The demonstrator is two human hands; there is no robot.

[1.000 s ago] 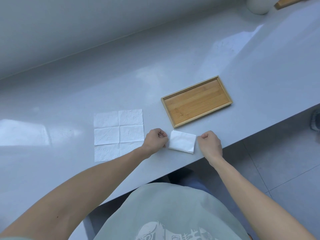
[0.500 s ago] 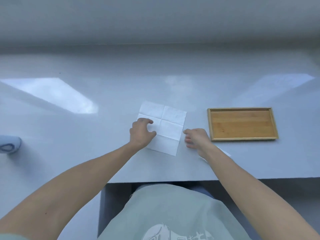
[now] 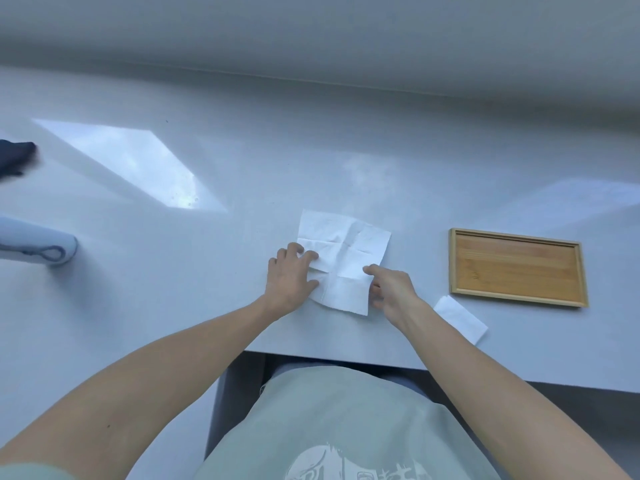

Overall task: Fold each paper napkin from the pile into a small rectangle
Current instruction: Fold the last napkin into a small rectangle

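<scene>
A wide pale grey countertop (image 3: pixel 173 289) fills most of the view, with a bright patch of reflected light on its left half. Two bare forearms reach forward from the near edge, above a grey-green shirt (image 3: pixel 346 427) with a white print. To the right lies a shallow rectangular wooden tray (image 3: pixel 516 298) with a raised rim; only its bare wood floor shows inside. Left of the tray, well apart from it, an unfolded white paper napkin (image 3: pixel 349 244) lies flat on the counter, creased into a grid of sections. The left hand (image 3: pixel 289 273) rests on the napkin's left edge, fingers relaxed and slightly bent, the fingertips touching the paper. The right hand (image 3: pixel 391 289) is at the napkin's near right edge, index finger stretched onto the paper and the other fingers curled; whether it pinches the edge cannot be told. A small folded napkin (image 3: pixel 462 318) lies near the counter's front edge, just beside the tray's near left corner and partly hidden behind the right forearm. At the far left sit a pale blue object (image 3: pixel 38 247) and a dark object (image 3: pixel 14 159), both cut off by the frame.
</scene>
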